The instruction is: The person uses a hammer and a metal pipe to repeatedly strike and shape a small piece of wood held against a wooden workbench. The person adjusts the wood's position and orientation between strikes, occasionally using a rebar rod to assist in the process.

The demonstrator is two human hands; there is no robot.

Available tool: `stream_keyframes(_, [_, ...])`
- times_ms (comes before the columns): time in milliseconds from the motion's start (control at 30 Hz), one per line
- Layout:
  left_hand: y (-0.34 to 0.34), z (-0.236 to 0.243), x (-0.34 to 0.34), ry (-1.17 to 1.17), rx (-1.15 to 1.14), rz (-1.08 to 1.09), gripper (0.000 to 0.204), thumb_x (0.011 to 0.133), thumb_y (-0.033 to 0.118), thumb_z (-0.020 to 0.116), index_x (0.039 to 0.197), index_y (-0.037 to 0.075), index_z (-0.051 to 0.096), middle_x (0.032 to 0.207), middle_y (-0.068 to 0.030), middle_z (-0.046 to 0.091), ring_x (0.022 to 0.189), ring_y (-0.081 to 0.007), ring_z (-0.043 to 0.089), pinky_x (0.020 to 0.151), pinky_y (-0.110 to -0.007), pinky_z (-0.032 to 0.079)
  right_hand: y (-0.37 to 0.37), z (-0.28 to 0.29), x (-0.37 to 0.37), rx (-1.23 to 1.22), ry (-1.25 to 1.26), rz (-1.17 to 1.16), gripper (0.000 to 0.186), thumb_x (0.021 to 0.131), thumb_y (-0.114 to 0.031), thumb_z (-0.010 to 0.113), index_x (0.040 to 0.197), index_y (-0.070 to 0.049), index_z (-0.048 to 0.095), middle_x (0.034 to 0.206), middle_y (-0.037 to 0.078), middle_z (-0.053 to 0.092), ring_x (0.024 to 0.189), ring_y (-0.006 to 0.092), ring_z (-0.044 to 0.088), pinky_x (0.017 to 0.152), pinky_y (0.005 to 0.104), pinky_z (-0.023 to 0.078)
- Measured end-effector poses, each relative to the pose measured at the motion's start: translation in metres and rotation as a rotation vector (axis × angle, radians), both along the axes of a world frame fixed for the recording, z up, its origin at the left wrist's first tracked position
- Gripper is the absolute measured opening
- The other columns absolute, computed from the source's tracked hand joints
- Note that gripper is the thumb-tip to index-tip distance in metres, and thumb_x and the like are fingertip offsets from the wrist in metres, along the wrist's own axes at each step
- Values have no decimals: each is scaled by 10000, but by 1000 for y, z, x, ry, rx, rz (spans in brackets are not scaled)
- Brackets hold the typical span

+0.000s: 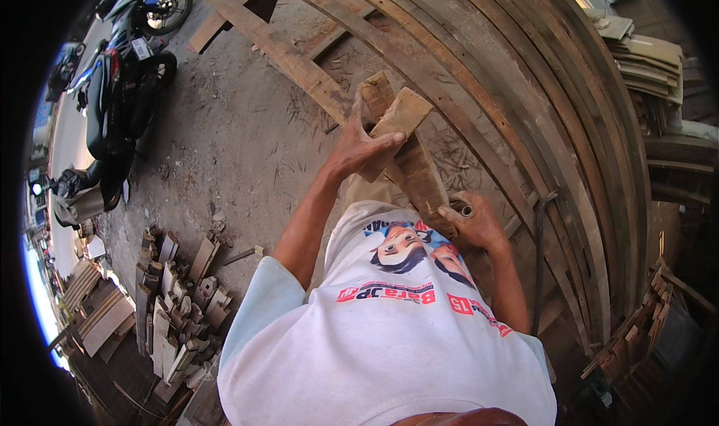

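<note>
My left hand (358,147) grips the far end of a short wooden board (401,119) and holds it up in front of me. A second, darker board (419,175) runs under it toward my body. My right hand (472,220) is closed on a small dark tool (462,209) at the near end of that board; what kind of tool it is I cannot tell. Both arms reach out above my white printed shirt (389,328).
Long curved planks (524,104) lie stacked across the dirt ground on the right. A heap of short wood offcuts (176,306) sits at lower left. Parked motorbikes (120,89) stand at upper left. Flat boards (648,62) are piled at upper right.
</note>
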State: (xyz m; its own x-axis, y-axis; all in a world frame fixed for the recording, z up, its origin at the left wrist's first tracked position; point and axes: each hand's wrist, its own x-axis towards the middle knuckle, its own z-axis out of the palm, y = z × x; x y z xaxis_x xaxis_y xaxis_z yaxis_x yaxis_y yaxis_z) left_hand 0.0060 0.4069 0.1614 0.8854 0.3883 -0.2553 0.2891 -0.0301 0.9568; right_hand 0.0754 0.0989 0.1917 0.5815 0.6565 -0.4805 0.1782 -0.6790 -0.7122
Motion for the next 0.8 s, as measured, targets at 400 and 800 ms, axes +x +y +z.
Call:
stream_keyframes(400, [-20, -29, 121, 211, 197, -629, 1293, 765, 726, 758, 1611, -60, 175, 1542, -356, 404, 1463, -428, 403, 1218, -440, 327, 26, 36, -39, -235, -71, -189, 395, 903, -366, 766, 1006, 12, 722, 860, 272, 706, 853, 454, 698, 763, 521, 542])
stream_keyframes(800, [-28, -2, 108, 192, 614, -747, 1069, 782, 596, 814, 1544, 8, 351, 1244, -329, 644, 1178, -452, 642, 979, -483, 522, -4, 141, -16, 267, -667, -693, 198, 945, -153, 748, 899, 2, 634, 685, 87, 608, 577, 167, 609, 530, 307, 467])
